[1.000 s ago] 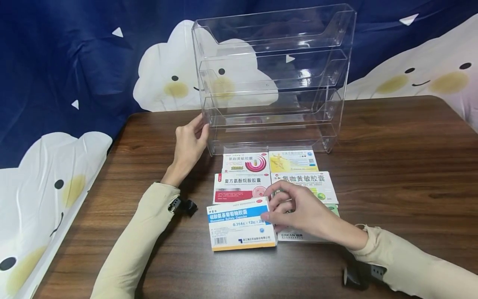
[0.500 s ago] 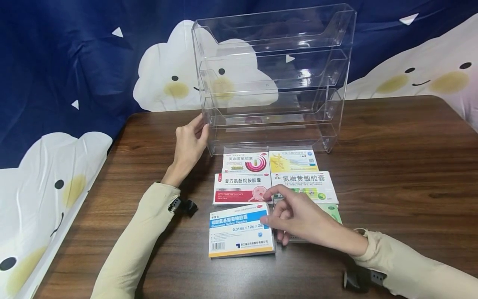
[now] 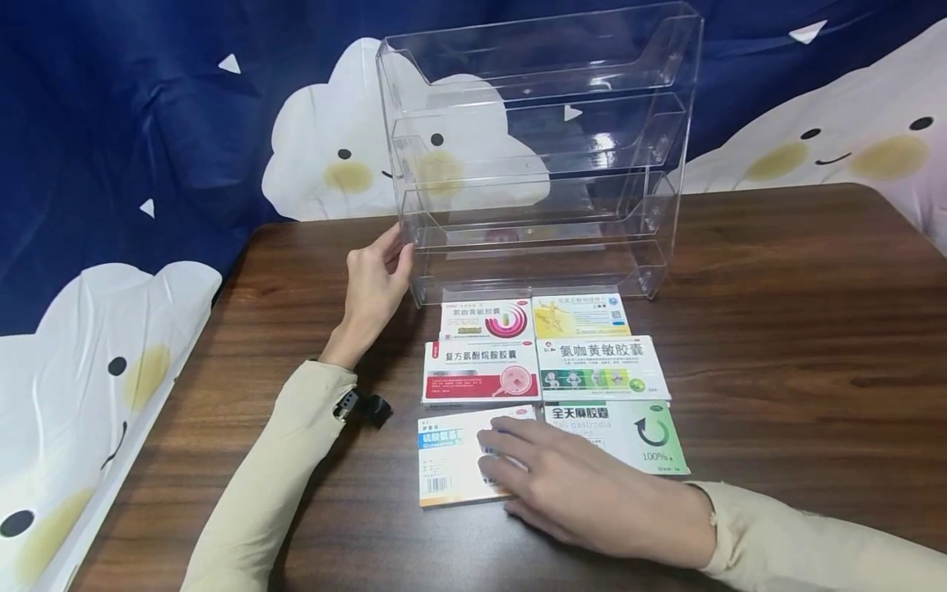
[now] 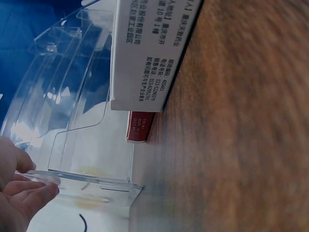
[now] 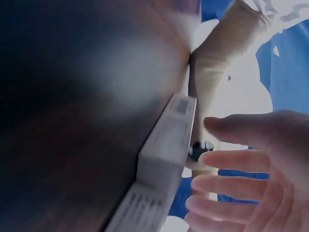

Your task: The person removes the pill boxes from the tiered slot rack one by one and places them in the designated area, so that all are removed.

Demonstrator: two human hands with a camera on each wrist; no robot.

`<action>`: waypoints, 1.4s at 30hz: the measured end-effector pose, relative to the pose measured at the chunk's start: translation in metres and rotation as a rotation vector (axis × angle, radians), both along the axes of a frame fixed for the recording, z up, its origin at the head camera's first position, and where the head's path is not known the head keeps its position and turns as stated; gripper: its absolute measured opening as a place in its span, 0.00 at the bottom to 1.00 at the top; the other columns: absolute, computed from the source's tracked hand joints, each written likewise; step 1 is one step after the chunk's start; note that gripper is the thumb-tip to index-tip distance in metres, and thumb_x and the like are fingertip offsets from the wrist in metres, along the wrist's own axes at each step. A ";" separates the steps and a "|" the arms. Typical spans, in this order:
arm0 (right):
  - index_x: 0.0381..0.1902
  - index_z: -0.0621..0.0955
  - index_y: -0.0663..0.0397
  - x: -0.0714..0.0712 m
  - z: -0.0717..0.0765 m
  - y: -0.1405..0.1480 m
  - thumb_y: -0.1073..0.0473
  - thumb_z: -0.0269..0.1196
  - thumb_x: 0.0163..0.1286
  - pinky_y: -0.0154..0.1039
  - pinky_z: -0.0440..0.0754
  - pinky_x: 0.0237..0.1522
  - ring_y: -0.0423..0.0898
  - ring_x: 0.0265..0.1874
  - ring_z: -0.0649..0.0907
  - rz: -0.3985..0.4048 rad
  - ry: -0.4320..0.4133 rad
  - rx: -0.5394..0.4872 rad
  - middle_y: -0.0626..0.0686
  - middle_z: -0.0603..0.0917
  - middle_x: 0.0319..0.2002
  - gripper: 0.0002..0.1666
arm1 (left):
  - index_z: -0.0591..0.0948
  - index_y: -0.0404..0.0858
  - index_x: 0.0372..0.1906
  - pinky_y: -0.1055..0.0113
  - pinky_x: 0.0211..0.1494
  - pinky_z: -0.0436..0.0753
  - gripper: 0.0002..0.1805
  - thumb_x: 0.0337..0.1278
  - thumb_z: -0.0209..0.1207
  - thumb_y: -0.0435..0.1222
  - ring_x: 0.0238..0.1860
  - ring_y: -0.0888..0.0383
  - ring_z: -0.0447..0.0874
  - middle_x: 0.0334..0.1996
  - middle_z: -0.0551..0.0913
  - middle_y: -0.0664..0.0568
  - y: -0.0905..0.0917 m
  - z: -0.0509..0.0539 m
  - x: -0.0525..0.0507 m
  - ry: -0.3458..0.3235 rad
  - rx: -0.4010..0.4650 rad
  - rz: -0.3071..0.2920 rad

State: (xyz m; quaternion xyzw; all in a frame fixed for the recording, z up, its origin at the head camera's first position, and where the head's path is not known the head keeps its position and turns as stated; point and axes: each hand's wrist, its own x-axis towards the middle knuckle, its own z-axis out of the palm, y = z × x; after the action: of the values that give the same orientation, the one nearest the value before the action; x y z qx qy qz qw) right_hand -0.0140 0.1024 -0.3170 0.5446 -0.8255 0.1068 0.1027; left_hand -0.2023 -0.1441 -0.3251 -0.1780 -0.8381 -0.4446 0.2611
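Note:
My left hand [image 3: 373, 279] pinches the lower left side edge of a clear tiered plastic rack [image 3: 533, 136]; the left wrist view shows thumb and fingers [image 4: 29, 193] on either side of that edge. My right hand [image 3: 592, 493] hovers, fingers extended, over the right part of a blue-and-white medicine box [image 3: 444, 473], hiding much of its print. From the right wrist, the fingers [image 5: 231, 186] look straight and slightly spread, apart from the boxes. Right of that box lies a green-and-white medicine box [image 3: 644, 448], partly behind the hand.
Farther back lie a red-and-white box [image 3: 481, 374], a white box with a green strip [image 3: 602, 366], a pink-ringed box [image 3: 484, 319] and a yellow-and-white box [image 3: 580, 316], in two columns before the rack. Wooden table [image 3: 799, 329]; cloud-patterned blue curtain [image 3: 170, 107] behind.
My right hand has let go of the blue-and-white box, which has come down flat in the front left place. The hand has turned palm-down over it. My left hand stays on the rack.

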 end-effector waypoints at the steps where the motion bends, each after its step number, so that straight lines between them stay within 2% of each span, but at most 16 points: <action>1: 0.51 0.79 0.56 0.002 0.000 -0.001 0.52 0.67 0.61 0.45 0.78 0.61 0.53 0.56 0.78 -0.004 0.017 0.032 0.56 0.81 0.54 0.22 | 0.77 0.22 0.55 0.67 0.49 0.84 0.18 0.60 0.55 0.23 0.49 0.44 0.83 0.47 0.81 0.32 0.000 0.000 0.000 0.002 0.002 0.001; 9: 0.56 0.80 0.55 0.014 -0.004 -0.007 0.66 0.64 0.61 0.48 0.80 0.58 0.59 0.59 0.77 -0.079 0.042 0.186 0.60 0.79 0.58 0.24 | 0.78 0.22 0.54 0.69 0.49 0.84 0.17 0.61 0.55 0.24 0.49 0.45 0.83 0.46 0.82 0.32 0.000 0.000 0.001 0.008 -0.008 0.004; 15: 0.55 0.81 0.57 0.016 -0.004 -0.013 0.69 0.63 0.61 0.50 0.81 0.57 0.60 0.57 0.78 -0.129 -0.009 0.171 0.63 0.80 0.55 0.22 | 0.78 0.23 0.55 0.69 0.50 0.84 0.17 0.61 0.55 0.25 0.50 0.46 0.83 0.47 0.82 0.33 0.000 0.000 0.000 0.003 -0.015 -0.003; 20: 0.55 0.80 0.59 0.021 -0.006 -0.017 0.70 0.64 0.58 0.51 0.83 0.54 0.62 0.57 0.78 -0.179 -0.015 0.174 0.66 0.79 0.55 0.24 | 0.78 0.24 0.55 0.70 0.50 0.83 0.17 0.61 0.55 0.25 0.50 0.47 0.83 0.48 0.82 0.34 -0.001 0.000 0.000 0.000 -0.018 0.003; 23: 0.56 0.79 0.60 0.024 -0.008 -0.019 0.70 0.65 0.57 0.52 0.84 0.52 0.63 0.56 0.78 -0.207 0.000 0.187 0.67 0.79 0.55 0.26 | 0.78 0.24 0.55 0.68 0.49 0.84 0.17 0.61 0.55 0.25 0.50 0.46 0.83 0.47 0.82 0.33 0.000 0.000 0.000 -0.010 -0.011 0.007; 30: 0.52 0.81 0.63 0.025 -0.011 -0.021 0.69 0.67 0.55 0.50 0.86 0.47 0.63 0.51 0.81 -0.276 0.111 0.161 0.69 0.80 0.51 0.24 | 0.78 0.24 0.55 0.66 0.49 0.85 0.17 0.61 0.55 0.25 0.49 0.45 0.83 0.47 0.82 0.33 0.000 0.001 0.001 -0.020 -0.001 0.010; 37: 0.53 0.80 0.62 0.024 -0.012 -0.018 0.69 0.67 0.53 0.49 0.86 0.48 0.62 0.52 0.81 -0.273 0.125 0.157 0.68 0.80 0.52 0.26 | 0.78 0.23 0.55 0.67 0.49 0.84 0.17 0.61 0.55 0.24 0.49 0.45 0.84 0.46 0.82 0.33 0.000 0.000 0.000 -0.015 0.000 0.007; 42: 0.55 0.79 0.59 0.023 -0.013 -0.014 0.70 0.67 0.52 0.50 0.85 0.50 0.62 0.54 0.79 -0.264 0.084 0.138 0.67 0.79 0.54 0.29 | 0.78 0.22 0.54 0.67 0.49 0.84 0.17 0.61 0.55 0.25 0.49 0.45 0.84 0.46 0.82 0.32 -0.001 -0.001 0.000 -0.015 -0.002 0.009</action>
State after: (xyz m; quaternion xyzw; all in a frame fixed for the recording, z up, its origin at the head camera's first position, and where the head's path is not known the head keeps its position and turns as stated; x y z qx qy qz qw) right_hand 0.0093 0.0880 -0.3304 0.4411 -0.8903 0.0124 0.1126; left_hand -0.2019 -0.1446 -0.3262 -0.1714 -0.8412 -0.4440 0.2567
